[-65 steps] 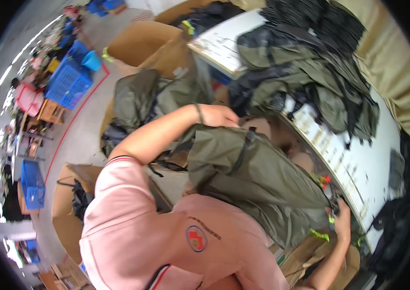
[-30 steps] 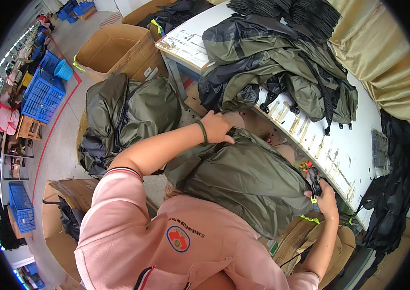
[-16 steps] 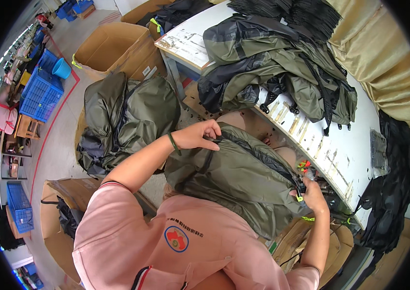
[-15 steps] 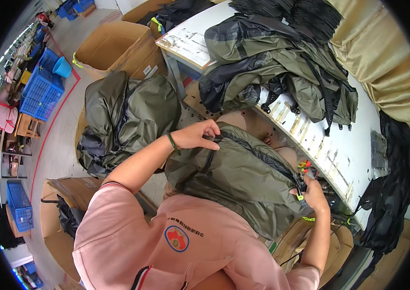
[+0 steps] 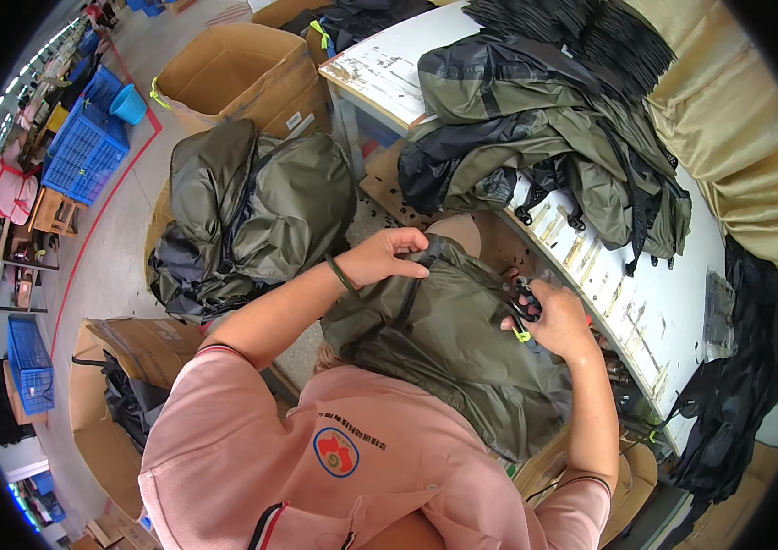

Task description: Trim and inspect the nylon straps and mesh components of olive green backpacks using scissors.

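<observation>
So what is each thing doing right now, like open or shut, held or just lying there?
Olive backpack: on the lap, gripped at both ends.
Left hand: closed on the backpack's top edge.
Right hand: closed on small black clippers.
Cardboard box: open, looks empty.
Olive jackets: heaped on the white table.
Olive bags: piled on the floor.

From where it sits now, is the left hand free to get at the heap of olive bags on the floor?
Probably not right away. The left hand is gripping the top edge of the olive bag on the lap. The heap of olive bags lies just beyond it, nothing between, so it likely must let go first.
</observation>
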{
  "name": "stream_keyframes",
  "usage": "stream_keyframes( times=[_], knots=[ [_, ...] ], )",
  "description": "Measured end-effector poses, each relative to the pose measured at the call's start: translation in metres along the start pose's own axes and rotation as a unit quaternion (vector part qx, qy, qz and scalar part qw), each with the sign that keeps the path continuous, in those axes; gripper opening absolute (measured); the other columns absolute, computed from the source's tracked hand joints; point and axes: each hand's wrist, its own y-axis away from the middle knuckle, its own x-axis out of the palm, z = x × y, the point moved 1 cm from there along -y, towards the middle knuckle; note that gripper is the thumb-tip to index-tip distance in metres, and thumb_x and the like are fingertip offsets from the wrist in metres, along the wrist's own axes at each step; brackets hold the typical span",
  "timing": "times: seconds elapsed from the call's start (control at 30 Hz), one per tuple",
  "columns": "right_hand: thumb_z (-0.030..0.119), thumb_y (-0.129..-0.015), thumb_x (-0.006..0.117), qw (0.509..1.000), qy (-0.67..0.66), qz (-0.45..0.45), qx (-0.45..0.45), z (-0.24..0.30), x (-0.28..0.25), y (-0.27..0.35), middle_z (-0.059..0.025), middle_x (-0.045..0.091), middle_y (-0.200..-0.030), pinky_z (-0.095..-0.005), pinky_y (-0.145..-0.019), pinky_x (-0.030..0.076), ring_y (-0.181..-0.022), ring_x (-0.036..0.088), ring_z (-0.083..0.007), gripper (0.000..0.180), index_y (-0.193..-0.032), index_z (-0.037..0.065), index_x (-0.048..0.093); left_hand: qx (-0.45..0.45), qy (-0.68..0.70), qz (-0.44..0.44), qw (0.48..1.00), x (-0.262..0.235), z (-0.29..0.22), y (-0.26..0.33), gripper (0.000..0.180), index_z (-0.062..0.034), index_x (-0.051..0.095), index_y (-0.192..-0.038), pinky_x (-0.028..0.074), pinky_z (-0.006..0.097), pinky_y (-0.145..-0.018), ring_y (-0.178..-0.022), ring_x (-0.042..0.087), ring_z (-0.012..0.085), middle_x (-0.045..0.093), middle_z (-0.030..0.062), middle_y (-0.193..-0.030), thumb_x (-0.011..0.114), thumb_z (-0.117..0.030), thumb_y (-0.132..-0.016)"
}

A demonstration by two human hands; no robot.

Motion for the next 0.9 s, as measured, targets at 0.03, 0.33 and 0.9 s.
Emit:
stream_keyframes(
  times=[0.03, 0.33, 0.9],
  knots=[
    [0.051, -0.063, 0.079, 1.0, 0.014, 0.007, -0.012, 0.003, -0.001, -0.004, -0.0108, 0.061, -0.07, -0.0402, -0.07, 0.044, -0.072, 0.06, -0.0322, 0.054, -0.076, 0.004, 0.056, 0.017, 0.031, 0.001, 0.999, 0.001, 0.003, 0.0, 0.025, -0.005, 0.059, -0.101, 0.045, 0.023, -0.083, -0.089, 0.055, 0.0057, 0.06, -0.0033, -0.097, 0.072, -0.003, -0.079],
    [0.051, -0.064, 0.077, 0.995, 0.081, 0.007, -0.064, 0.023, -0.002, -0.025, -0.0111, 0.062, -0.078, -0.0385, -0.075, 0.041, -0.082, 0.061, -0.03, 0.053, -0.079, 0.004, 0.058, -0.024, 0.132, -0.044, 0.99, 0.009, 0.005, 0.006, 0.027, -0.0042, 0.059, -0.101, 0.045, 0.023, -0.083, -0.091, 0.055, 0.0071, 0.06, -0.0012, -0.098, 0.071, 0.001, -0.077],
    [0.049, -0.063, 0.078, 0.993, 0.085, -0.017, -0.082, 0.04, 0.005, -0.029, -0.0118, 0.063, -0.077, -0.0381, -0.076, 0.04, -0.08, 0.062, -0.0283, 0.052, -0.08, 0.004, 0.058, -0.026, 0.128, -0.045, 0.99, 0.011, 0.008, 0.007, 0.026, -0.0048, 0.06, -0.101, 0.045, 0.024, -0.086, -0.093, 0.055, 0.0074, 0.061, -0.0006, -0.1, 0.069, 0.002, -0.078]
  ],
)
